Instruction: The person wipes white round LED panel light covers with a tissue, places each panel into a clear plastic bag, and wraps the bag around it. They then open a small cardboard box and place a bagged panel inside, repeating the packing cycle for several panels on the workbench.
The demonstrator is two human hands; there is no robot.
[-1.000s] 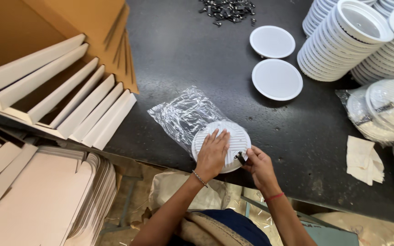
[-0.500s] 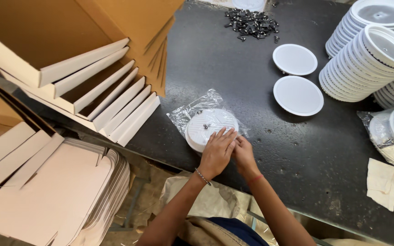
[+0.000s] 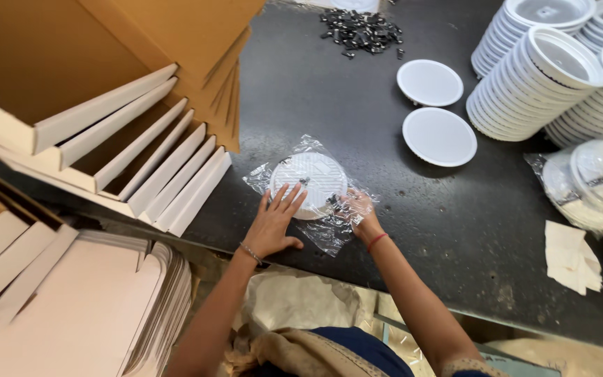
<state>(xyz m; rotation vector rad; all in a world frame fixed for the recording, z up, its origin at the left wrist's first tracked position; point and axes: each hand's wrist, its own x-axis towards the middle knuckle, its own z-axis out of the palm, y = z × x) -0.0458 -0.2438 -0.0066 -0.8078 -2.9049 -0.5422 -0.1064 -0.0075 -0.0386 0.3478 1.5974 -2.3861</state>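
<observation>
Head view: clear bag (image 3: 329, 234) holds white disc (image 3: 308, 178).

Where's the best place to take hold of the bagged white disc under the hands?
Probably the rim of the bagged white disc, from above at its far, uncovered edge. It lies flat, the left hand covers the near-left side, the right hand pins the clear bag, and that film looks slippery.

Two loose white discs (image 3: 430, 82) lie bare, one ribbed disc (image 3: 309, 178) sits in a clear bag (image 3: 329, 234), and two hands (one person's) (image 3: 273, 225) rest there.
</observation>
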